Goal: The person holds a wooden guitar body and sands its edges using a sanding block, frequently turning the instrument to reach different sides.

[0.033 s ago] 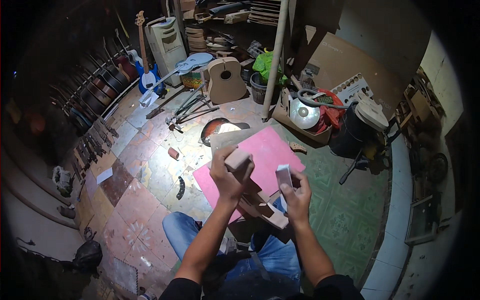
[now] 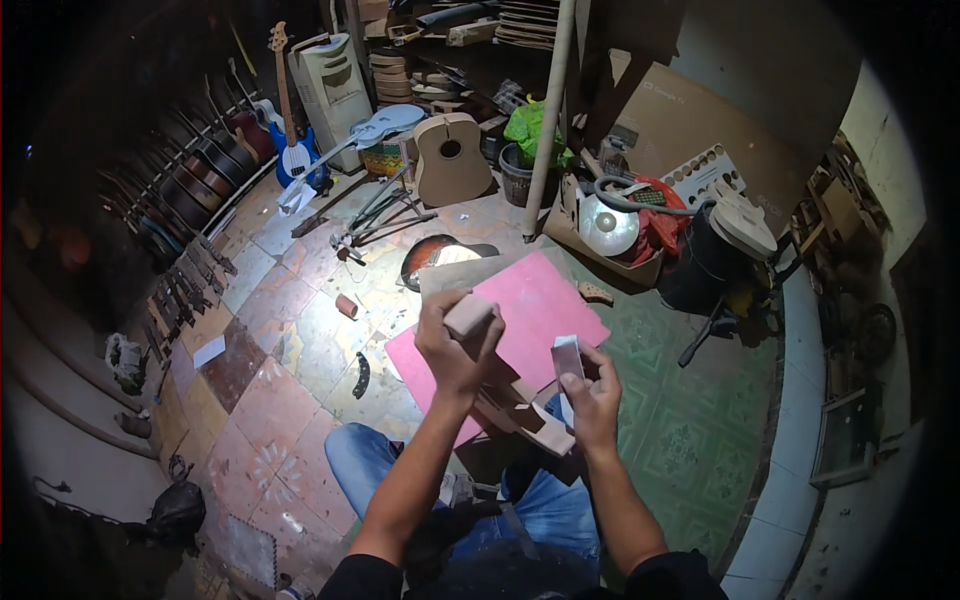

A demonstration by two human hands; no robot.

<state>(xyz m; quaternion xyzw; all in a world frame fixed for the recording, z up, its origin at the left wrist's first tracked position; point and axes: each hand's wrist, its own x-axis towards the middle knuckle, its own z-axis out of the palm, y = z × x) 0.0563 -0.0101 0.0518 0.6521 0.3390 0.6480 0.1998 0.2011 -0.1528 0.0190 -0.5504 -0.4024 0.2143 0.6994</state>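
My left hand (image 2: 450, 350) is closed around a pale tan block (image 2: 469, 314) with rounded corners, raised above the pink board (image 2: 530, 300). To the right, my right hand (image 2: 597, 402) pinches a narrow, light grey rectangular block (image 2: 567, 357) between thumb and fingers, its long side tilted upright. Between and below the hands lies a light wooden piece (image 2: 553, 438) with a cut-out notch, over my lap. Its upper part is partly hidden behind my left hand and forearm. The two blocks are apart from each other.
A sunburst guitar body (image 2: 430, 255) lies beyond the pink board. An unfinished acoustic guitar body (image 2: 450, 180) stands farther back. A box (image 2: 640, 270) of clutter and a black bucket (image 2: 693, 275) are at the right. A pole (image 2: 552, 130) rises behind the board.
My left hand and its block have shifted very slightly left and down. My right hand has lowered a touch. Both grips are the same.
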